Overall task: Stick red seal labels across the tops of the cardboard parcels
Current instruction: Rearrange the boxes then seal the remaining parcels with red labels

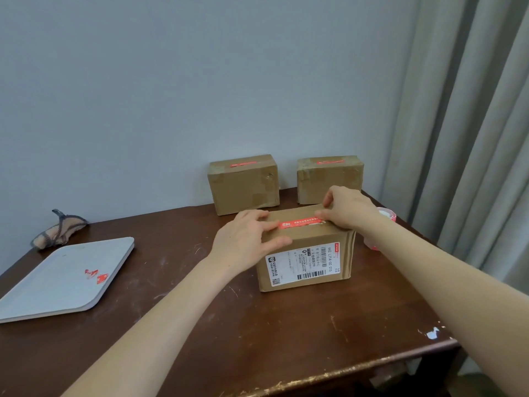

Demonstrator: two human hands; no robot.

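A cardboard parcel (303, 253) with a white shipping label on its front stands on the table in front of me. A red seal label (299, 223) lies across its top. My left hand (246, 239) rests on the parcel's left top edge, its fingers on the label's left end. My right hand (347, 209) pinches the label's right end against the top. Two more cardboard parcels (243, 183) (329, 179) stand at the back by the wall, each with a red seal label on top.
The dark wooden table (229, 325) holds a grey tray (57, 285) at the left with red label scraps (97, 275) on it. A folded cloth (58, 230) lies behind the tray. A roll of red labels (385, 217) sits right of the parcel. Curtains (472, 124) hang at right.
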